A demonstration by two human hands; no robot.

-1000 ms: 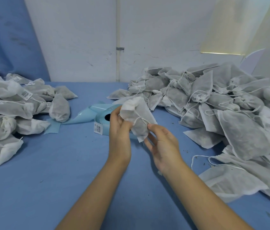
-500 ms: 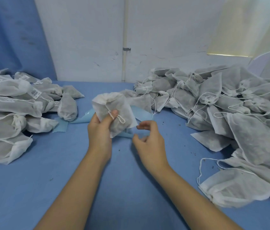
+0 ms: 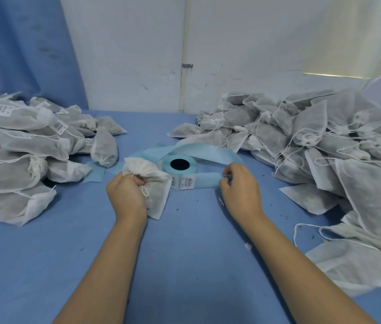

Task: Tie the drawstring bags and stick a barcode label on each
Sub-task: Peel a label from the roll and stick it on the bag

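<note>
My left hand [image 3: 125, 196] grips a tied white drawstring bag [image 3: 154, 190] low on the blue table [image 3: 44, 265], its knotted cord showing by my thumb. A light-blue label roll [image 3: 179, 168] stands just right of the bag, with a barcode label [image 3: 188, 182] on its outer turn. My right hand [image 3: 239, 187] pinches the loose blue backing strip [image 3: 208, 181] that runs off the roll.
A pile of labelled, tied bags [image 3: 16, 146] fills the left side. A larger heap of unlabelled bags [image 3: 313, 141] with loose cords covers the right side and reaches the near right edge. A white wall and pipe [image 3: 186, 54] stand behind.
My left hand has lowered the bag to the table beside the roll. My right hand has moved right onto the backing strip and pinched it.
</note>
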